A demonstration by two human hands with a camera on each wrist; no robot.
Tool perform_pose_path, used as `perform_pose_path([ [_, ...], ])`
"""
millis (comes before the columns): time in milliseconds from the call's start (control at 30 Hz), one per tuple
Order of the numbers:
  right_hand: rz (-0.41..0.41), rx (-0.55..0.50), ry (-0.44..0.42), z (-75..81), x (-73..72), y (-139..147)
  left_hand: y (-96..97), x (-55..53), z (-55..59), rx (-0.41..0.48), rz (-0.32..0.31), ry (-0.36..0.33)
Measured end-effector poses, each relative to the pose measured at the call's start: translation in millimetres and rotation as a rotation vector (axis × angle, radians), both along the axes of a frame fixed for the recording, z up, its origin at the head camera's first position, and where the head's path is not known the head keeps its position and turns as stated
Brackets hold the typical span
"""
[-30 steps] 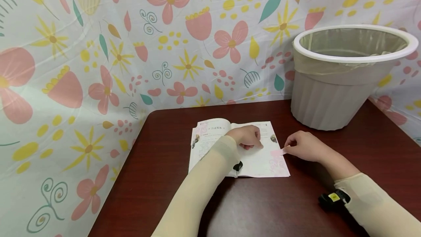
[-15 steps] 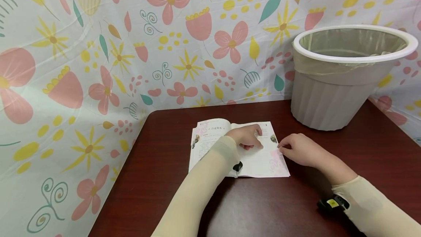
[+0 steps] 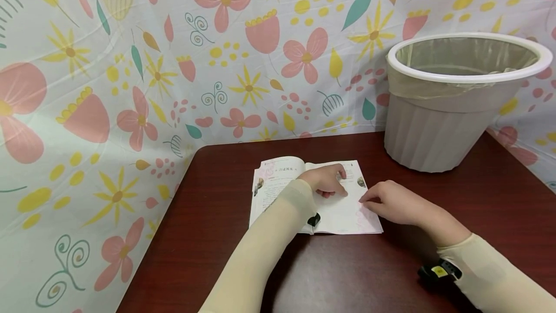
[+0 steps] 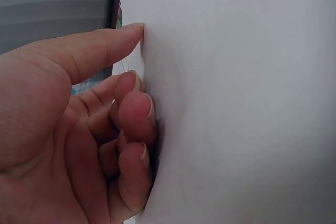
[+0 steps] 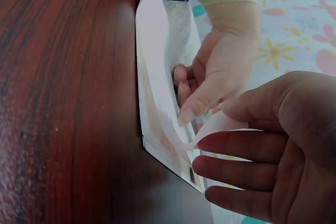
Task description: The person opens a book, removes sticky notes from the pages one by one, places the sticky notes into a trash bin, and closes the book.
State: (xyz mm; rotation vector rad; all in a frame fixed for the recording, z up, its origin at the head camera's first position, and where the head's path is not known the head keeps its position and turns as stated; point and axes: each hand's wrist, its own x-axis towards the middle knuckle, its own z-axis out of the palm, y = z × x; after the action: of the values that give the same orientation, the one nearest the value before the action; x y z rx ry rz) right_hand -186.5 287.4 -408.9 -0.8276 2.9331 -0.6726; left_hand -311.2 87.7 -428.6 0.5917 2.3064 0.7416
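An open book [image 3: 343, 214] lies on the table, its printed left page arching up near the spine. My left hand [image 3: 322, 180] rests on the right page, thumb and index finger spread. In the left wrist view, that hand's fingertips [image 4: 137, 116] touch the white page [image 4: 247, 98], the other fingers loosely bent. At the page's right edge, my right hand [image 3: 393, 202] pinches a thin pale pink slip of paper. In the right wrist view, this paper slip [image 5: 219, 124] curves from thumb and index finger down to the page. The head view mostly hides it.
A grey wastebasket [image 3: 427, 129] with a white rim and a clear liner stands at the table's back right. The dark red-brown table [image 3: 208, 235] stretches around the book. A flower-printed cloth [image 3: 243, 86] hangs behind and to the left.
My right hand has moved left and slightly down, from beside the page's right edge to over it, the pinched slip moving with it. The left index finger has straightened slightly; the book stays put.
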Motion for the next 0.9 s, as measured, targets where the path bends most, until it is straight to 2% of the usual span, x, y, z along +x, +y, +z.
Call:
perform_pose_path([
  [200,0.046,-0.001,-0.005,0.1,1.3,-1.0,0.8,-0.9,-0.9,-0.007,0.000,0.001],
  [600,0.104,-0.043,-0.086,-0.3,2.9,-3.7,0.4,0.0,-1.3,-0.010,-0.007,0.011],
  [900,0.168,-0.067,-0.069,2.5,5.2,-6.0,-0.3,0.9,0.2,-0.010,-0.001,0.011],
])
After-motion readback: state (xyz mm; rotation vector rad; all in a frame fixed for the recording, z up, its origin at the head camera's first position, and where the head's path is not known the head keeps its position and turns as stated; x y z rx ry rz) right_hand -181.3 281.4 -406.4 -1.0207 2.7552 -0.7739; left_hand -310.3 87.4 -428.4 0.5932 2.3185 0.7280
